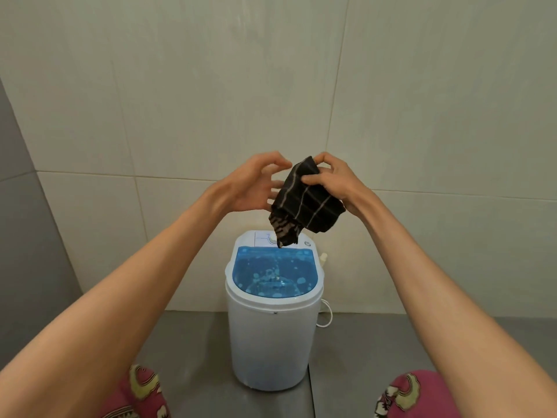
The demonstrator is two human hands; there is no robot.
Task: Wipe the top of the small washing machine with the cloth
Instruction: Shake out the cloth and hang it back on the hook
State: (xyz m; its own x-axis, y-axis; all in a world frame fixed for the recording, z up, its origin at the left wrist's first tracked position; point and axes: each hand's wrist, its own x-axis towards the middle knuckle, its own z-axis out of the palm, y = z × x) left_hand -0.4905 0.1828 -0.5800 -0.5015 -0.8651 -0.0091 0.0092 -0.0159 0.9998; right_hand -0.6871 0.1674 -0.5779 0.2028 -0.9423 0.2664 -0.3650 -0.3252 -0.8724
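Overhead, both bare arms reach forward and hold a dark brown, nearly black cloth with thin pale grid lines (pixel 307 203) in the air in front of a wall of large pale tiles (pixel 211 86). The right hand (pixel 334 179) has its grip pinched on the cloth: fingertips press its top corner and the thumb lies across its front, so the fabric hangs from that hand. The left hand (pixel 256 182) is just beside the cloth with its grip spread, fingers curled and apart; whether any fingertip touches the fabric cannot be told.

The cloth hangs folded and rumpled, its long axis running down from the top corner towards a loose lower end with wavy pale stripes. That lower end dangles over the rear of the small white cylindrical plastic washing machine (pixel 271 339) without clearly touching it.

The machine stands upright on a grey tiled floor (pixel 193 342), against the wall. Its top carries a translucent blue lid (pixel 271 276) with pale round spots showing on it, straight edge to the wall and rounded edge to the person. Behind the lid a white control panel (pixel 262 238) bears faint print, too small to read. A white cord (pixel 327 315) loops at the machine's right side. Knees in pink patterned fabric (pixel 416 393) show at the bottom corners.
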